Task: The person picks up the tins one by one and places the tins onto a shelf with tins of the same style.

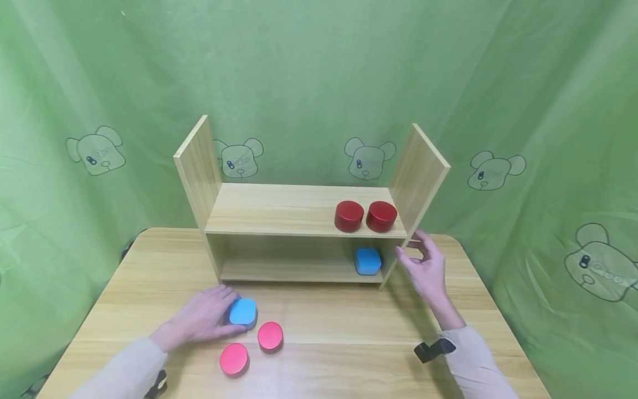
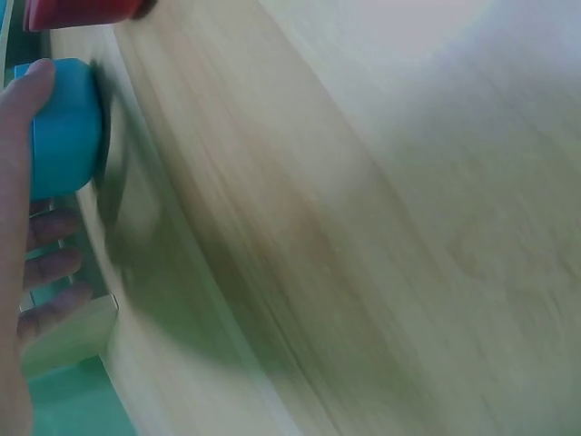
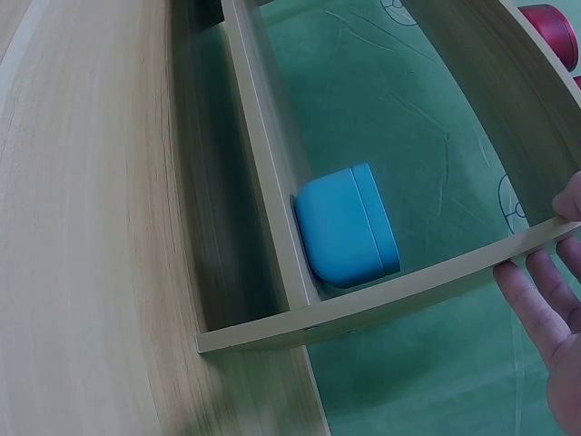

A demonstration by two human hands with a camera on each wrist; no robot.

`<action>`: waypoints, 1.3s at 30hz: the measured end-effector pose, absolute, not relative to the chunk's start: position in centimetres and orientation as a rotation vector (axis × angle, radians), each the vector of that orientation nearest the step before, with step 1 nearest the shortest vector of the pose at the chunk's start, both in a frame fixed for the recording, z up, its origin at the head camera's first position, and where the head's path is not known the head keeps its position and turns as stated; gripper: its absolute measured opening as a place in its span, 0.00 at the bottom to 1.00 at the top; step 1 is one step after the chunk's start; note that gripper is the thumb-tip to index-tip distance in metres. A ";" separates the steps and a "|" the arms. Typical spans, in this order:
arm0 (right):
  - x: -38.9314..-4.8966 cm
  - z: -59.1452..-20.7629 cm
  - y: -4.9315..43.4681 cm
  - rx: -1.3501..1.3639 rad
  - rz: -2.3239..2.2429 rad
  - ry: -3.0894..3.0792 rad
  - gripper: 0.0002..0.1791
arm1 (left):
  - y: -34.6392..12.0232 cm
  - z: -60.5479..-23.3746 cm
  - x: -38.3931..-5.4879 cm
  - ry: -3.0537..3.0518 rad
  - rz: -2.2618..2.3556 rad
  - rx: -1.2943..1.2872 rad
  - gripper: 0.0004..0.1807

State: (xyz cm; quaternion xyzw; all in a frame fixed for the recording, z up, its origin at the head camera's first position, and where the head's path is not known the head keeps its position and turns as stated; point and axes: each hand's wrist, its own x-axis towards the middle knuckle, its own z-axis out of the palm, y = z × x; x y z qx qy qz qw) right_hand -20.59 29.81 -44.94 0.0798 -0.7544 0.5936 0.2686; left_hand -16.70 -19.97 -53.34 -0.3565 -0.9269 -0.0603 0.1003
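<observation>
On the table in front of the shelf, my left hand [image 1: 206, 315] holds a blue rounded-square tin [image 1: 243, 312], thumb along its near side and fingers at its far side. The left wrist view shows the thumb on the same blue tin [image 2: 68, 127]; the index finger is mostly hidden behind it. My right hand [image 1: 425, 266] grips the right side panel of the wooden shelf [image 1: 299, 234], thumb at the front edge and fingers outside. In the right wrist view those fingers [image 3: 531, 304] touch the panel. Another blue tin [image 1: 368, 261] sits on the lower board, at the right.
Two dark red round tins [image 1: 349, 216] stand side by side on the upper board, at the right. Two pinkish-red round tins [image 1: 271, 336] lie on the table [image 1: 349, 360] near the left hand. A green curtain [image 1: 309, 83] hangs behind the table.
</observation>
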 end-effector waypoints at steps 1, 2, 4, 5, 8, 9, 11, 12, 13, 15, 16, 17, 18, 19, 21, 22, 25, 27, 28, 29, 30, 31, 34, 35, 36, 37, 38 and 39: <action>-20.6 -44.9 29.8 0.215 1.601 -2.036 0.27 | -19.9 -53.3 -16.7 -2.742 -0.182 -1.048 0.36; -20.6 -44.9 29.8 0.216 1.602 -2.036 0.28 | -19.8 -53.2 -16.7 -2.747 -0.188 -1.044 0.36; -20.6 -44.9 29.8 0.214 1.605 -2.037 0.28 | -19.7 -53.2 -16.7 -2.753 -0.196 -1.039 0.36; -20.6 -44.9 29.8 0.213 1.606 -2.038 0.28 | -19.6 -53.2 -16.7 -2.757 -0.196 -1.037 0.36; -20.6 -44.9 29.8 0.209 1.614 -2.039 0.28 | -19.3 -53.0 -16.6 -2.763 -0.205 -1.032 0.37; -20.6 -44.9 29.8 0.207 1.614 -2.040 0.28 | -19.2 -53.0 -16.6 -2.765 -0.206 -1.028 0.37; -20.6 -44.9 29.7 0.206 1.613 -2.043 0.28 | -19.0 -52.8 -16.5 -2.765 -0.212 -1.023 0.37; -20.6 -44.8 29.7 0.206 1.614 -2.043 0.28 | -18.9 -52.7 -16.5 -2.767 -0.216 -1.019 0.37; -20.6 -44.8 29.7 0.205 1.614 -2.043 0.28 | -18.8 -52.5 -16.4 -2.768 -0.221 -1.016 0.37; -20.6 -44.8 29.7 0.205 1.612 -2.044 0.28 | -18.5 -52.2 -16.3 -2.766 -0.228 -1.015 0.37; -20.6 -44.8 29.7 0.206 1.613 -2.044 0.28 | -18.4 -52.0 -16.3 -2.763 -0.235 -1.018 0.37; -20.6 -44.8 29.7 0.206 1.613 -2.043 0.29 | -18.3 -51.8 -16.3 -2.760 -0.243 -1.019 0.37; -20.6 -44.8 29.7 0.204 1.611 -2.045 0.28 | -18.1 -51.7 -16.4 -2.757 -0.250 -1.020 0.37; -20.6 -44.8 29.7 0.202 1.610 -2.045 0.28 | -18.0 -51.4 -16.4 -2.753 -0.257 -1.021 0.38; -20.6 -44.8 29.7 0.200 1.609 -2.046 0.28 | -17.8 -51.0 -16.5 -2.754 -0.264 -1.018 0.39; -20.6 -44.8 29.7 0.200 1.609 -2.045 0.28 | -17.7 -50.8 -16.5 -2.757 -0.270 -1.016 0.39; -20.6 -44.8 29.7 0.205 1.609 -2.042 0.28 | -17.4 -50.3 -16.5 -2.783 -0.271 -1.002 0.40; -20.6 -44.8 29.7 0.211 1.608 -2.040 0.28 | -17.1 -50.1 -16.5 -2.804 -0.269 -0.997 0.41; -20.6 -44.8 29.8 0.214 1.607 -2.039 0.28 | -16.9 -50.0 -16.4 -2.810 -0.270 -0.998 0.41; -20.6 -44.8 29.8 0.216 1.606 -2.039 0.28 | -16.8 -50.0 -16.4 -2.809 -0.272 -1.002 0.41; -20.6 -44.8 29.8 0.217 1.605 -2.039 0.28 | -16.5 -49.9 -16.4 -2.809 -0.274 -1.003 0.41; -20.7 -44.9 29.8 0.217 1.604 -2.039 0.28 | -16.3 -49.8 -16.3 -2.804 -0.276 -1.008 0.41; -20.7 -44.9 29.8 0.213 1.601 -2.043 0.28 | -15.6 -49.6 -16.1 -2.775 -0.272 -1.016 0.41; -20.7 -44.9 29.8 0.210 1.601 -2.044 0.28 | -15.4 -49.6 -16.0 -2.764 -0.266 -1.016 0.41; -20.7 -44.9 29.8 0.208 1.602 -2.044 0.28 | -15.1 -49.5 -16.0 -2.756 -0.263 -1.016 0.41; -20.7 -44.9 29.8 0.206 1.604 -2.043 0.28 | -14.9 -49.4 -15.9 -2.746 -0.258 -1.015 0.41; -20.7 -44.9 29.8 0.205 1.605 -2.042 0.28 | -14.6 -49.3 -15.9 -2.737 -0.252 -1.014 0.40; -20.7 -44.9 29.8 0.205 1.605 -2.042 0.28 | -14.4 -49.3 -15.9 -2.727 -0.246 -1.012 0.40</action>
